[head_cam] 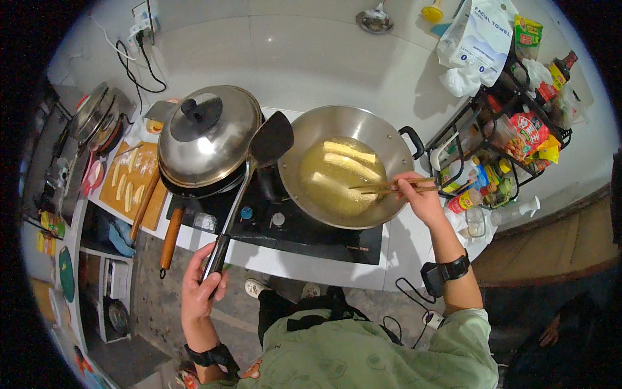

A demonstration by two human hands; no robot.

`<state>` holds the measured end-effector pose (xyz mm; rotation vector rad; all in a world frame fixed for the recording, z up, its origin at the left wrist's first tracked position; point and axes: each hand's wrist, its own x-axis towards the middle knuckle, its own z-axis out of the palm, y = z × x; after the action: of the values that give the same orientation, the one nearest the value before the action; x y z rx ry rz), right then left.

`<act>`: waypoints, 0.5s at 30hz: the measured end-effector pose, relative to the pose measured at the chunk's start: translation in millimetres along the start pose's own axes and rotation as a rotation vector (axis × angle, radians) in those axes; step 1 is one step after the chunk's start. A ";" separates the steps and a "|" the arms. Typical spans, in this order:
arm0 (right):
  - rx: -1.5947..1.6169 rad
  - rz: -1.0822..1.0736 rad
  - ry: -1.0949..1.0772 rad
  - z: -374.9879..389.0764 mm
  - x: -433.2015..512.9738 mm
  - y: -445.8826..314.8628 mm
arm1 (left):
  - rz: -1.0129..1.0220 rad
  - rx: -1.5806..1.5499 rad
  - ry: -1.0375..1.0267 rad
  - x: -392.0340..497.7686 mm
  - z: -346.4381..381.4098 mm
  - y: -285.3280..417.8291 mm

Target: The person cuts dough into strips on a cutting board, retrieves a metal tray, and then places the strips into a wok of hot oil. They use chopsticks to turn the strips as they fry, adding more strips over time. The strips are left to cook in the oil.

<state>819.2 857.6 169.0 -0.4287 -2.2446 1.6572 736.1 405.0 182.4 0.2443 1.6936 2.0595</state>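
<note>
My left hand [206,277] grips the black handle of a spatula [233,211], whose dark blade is raised between the two pans. In my right hand [420,194] is a pair of wooden chopsticks [384,186], their tips in the yellow oil [335,199] of a steel wok [306,129]. Several pale dough strips [352,165] lie in the oil, one close to the chopstick tips. To the left stands a second pan under a domed steel lid [209,146]. More dough strips [128,194] rest on a wooden cutting board [155,209].
Both pans stand on a black cooktop [311,245] with knobs. A black rack [491,141] of bottles and packets is at the right. A wooden pan handle [171,240] juts over the counter's front edge. A ladle [374,21] hangs on the wall. Another person's hand [550,332] shows at lower right.
</note>
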 end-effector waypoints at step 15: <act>-0.117 -0.011 -0.083 5.8 47.5 40.0 | -0.017 -0.015 0.016 0.1 0.3 -2.9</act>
<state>775.9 883.9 132.7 -0.3819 -2.4086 1.5708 736.8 405.7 179.6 0.2092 1.6826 2.0669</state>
